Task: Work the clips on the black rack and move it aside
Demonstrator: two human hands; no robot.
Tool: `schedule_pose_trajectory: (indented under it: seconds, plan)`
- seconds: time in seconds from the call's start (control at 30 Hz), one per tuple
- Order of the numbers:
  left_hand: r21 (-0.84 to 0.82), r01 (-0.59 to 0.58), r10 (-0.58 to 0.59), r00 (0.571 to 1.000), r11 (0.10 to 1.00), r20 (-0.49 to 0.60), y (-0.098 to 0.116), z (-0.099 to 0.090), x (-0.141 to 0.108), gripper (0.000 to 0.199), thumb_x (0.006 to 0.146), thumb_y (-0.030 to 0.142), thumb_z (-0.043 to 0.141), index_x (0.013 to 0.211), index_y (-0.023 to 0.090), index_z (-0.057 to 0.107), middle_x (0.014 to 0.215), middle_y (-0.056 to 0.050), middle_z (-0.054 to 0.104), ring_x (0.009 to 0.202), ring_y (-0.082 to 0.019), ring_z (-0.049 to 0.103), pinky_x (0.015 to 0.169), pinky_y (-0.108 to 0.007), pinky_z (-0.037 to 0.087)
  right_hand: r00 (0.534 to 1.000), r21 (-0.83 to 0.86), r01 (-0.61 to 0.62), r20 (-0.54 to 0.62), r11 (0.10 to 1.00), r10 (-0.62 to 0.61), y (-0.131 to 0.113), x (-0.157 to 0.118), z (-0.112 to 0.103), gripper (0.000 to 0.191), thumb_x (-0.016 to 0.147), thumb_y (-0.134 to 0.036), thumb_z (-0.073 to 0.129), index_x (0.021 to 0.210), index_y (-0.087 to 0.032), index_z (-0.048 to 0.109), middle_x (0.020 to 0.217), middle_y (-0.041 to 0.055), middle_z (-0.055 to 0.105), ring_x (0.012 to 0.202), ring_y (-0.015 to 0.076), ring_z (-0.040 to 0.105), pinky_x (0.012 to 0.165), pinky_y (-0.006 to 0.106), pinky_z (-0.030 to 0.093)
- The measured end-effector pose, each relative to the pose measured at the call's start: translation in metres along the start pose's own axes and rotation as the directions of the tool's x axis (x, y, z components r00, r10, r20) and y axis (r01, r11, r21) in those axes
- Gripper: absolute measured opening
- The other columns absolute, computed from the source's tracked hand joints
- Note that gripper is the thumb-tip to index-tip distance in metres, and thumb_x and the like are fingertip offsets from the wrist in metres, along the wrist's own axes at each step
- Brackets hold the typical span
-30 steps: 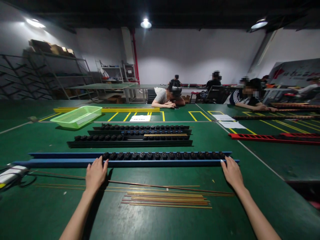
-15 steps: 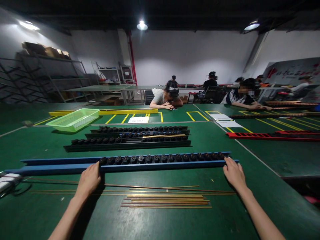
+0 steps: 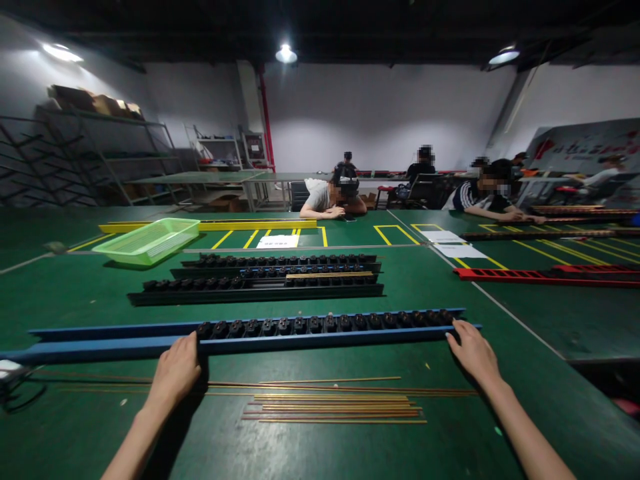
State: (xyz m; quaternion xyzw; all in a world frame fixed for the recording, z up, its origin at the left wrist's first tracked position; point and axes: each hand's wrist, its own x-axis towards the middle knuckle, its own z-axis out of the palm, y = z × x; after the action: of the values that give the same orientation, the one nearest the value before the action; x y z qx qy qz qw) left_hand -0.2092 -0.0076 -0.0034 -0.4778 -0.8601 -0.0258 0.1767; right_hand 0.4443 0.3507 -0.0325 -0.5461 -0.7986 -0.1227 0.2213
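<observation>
My left hand (image 3: 175, 368) lies against the front edge of a long blue rail (image 3: 115, 341), near a row of black knob-like fittings (image 3: 320, 325) on top of it. My right hand (image 3: 473, 351) touches the same rail near its right end. Neither hand visibly closes around it. In front of the rail, loose brass and copper rods (image 3: 335, 408) lie flat on the green bench mat (image 3: 540, 427), with longer rods running beneath my left hand's wrist.
Two black rails with fittings (image 3: 255, 292) lie beyond the blue rail. Farther back are a green plastic basket (image 3: 147, 241), a yellow rail (image 3: 257, 225), and a red rail (image 3: 545, 277). Co-workers sit at the far benches. A white device (image 3: 7, 370) lies at the left edge.
The whole scene sits slightly differently as my head view shifts. Both hands and the blue rail appear lower in the picture, and the hands stay at the rail.
</observation>
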Motion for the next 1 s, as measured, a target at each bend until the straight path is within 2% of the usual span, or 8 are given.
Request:
schedule_pose_trajectory:
  seconds: [0.23,0.33,0.47,0.57,0.67,0.77,0.93,1.0]
  plan:
    - [-0.02,-0.035,0.034,0.999,0.999,-0.042,-0.003,0.01,-0.006,0.077,0.061,0.015,0.04,0.136,-0.001,0.035,0.128,-0.021,0.054,0.125,-0.03,0.047,0.105,-0.041,0.037,1.0,0.008,-0.001,-0.007,1.0,0.001,0.0,-0.004,0.004,0.063,0.088,-0.056,0.031,0.125,-0.009,0.05,0.125,0.0175,0.056,0.119,0.0295,0.051,0.092,0.043,0.046]
    - [-0.045,-0.04,0.038,0.997,0.998,-0.066,-0.006,0.015,-0.007,0.072,0.067,0.018,0.038,0.137,0.003,0.034,0.129,-0.019,0.054,0.124,-0.028,0.047,0.106,-0.04,0.036,1.0,0.012,0.005,-0.02,1.0,-0.005,0.001,-0.005,0.006,0.067,0.087,-0.062,0.028,0.125,-0.01,0.05,0.126,0.0178,0.056,0.12,0.0298,0.05,0.092,0.043,0.046]
    - [-0.083,-0.028,0.02,0.995,0.996,-0.097,-0.017,0.017,-0.005,0.059,0.082,0.037,0.032,0.133,0.009,0.043,0.13,-0.018,0.054,0.124,-0.031,0.048,0.103,-0.047,0.038,0.999,0.013,0.025,-0.041,1.0,-0.025,0.004,-0.005,0.007,0.073,0.087,-0.067,0.024,0.125,-0.011,0.05,0.126,0.0178,0.056,0.119,0.0299,0.051,0.092,0.044,0.046]
    - [-0.11,-0.02,0.008,0.994,0.994,-0.113,-0.029,0.017,-0.002,0.061,0.084,0.05,0.031,0.128,0.012,0.049,0.13,-0.018,0.055,0.126,-0.034,0.045,0.102,-0.052,0.037,0.998,0.015,0.045,-0.055,0.999,-0.044,0.006,-0.004,0.006,0.076,0.086,-0.071,0.023,0.124,-0.011,0.051,0.125,0.0174,0.057,0.117,0.0301,0.052,0.092,0.044,0.046]
    - [-0.142,-0.04,0.023,0.992,0.989,-0.12,-0.037,0.018,0.0,0.061,0.083,0.055,0.034,0.125,0.013,0.051,0.127,-0.017,0.057,0.126,-0.032,0.046,0.103,-0.048,0.038,0.996,0.022,0.053,-0.07,0.998,-0.051,0.007,-0.005,0.007,0.077,0.085,-0.072,0.023,0.124,-0.011,0.051,0.124,0.0178,0.057,0.117,0.0307,0.052,0.091,0.045,0.046]
    - [-0.172,-0.038,0.015,0.991,0.984,-0.132,-0.036,0.021,0.0,0.061,0.083,0.056,0.037,0.125,0.014,0.051,0.128,-0.016,0.057,0.128,-0.029,0.044,0.104,-0.043,0.038,0.995,0.034,0.057,-0.085,0.998,-0.054,0.007,-0.005,0.009,0.078,0.086,-0.071,0.023,0.124,-0.009,0.05,0.123,0.0186,0.057,0.118,0.0304,0.052,0.092,0.044,0.046]
    - [-0.204,0.034,-0.061,0.99,0.978,-0.127,-0.025,0.025,-0.008,0.063,0.085,0.055,0.034,0.134,0.016,0.043,0.138,-0.016,0.049,0.135,-0.031,0.035,0.103,-0.052,0.036,0.993,0.041,0.068,-0.101,0.997,-0.064,0.01,-0.005,0.012,0.078,0.086,-0.071,0.024,0.123,-0.009,0.052,0.123,0.0182,0.058,0.118,0.0296,0.051,0.096,0.043,0.045]
    - [-0.215,0.048,-0.074,0.99,0.975,-0.116,-0.024,0.024,-0.009,0.061,0.086,0.054,0.033,0.132,0.016,0.044,0.138,-0.017,0.048,0.136,-0.031,0.034,0.103,-0.053,0.035,0.992,0.04,0.073,-0.104,0.997,-0.068,0.012,-0.005,0.013,0.077,0.086,-0.071,0.025,0.123,-0.01,0.051,0.122,0.0181,0.058,0.118,0.0301,0.052,0.096,0.044,0.045]
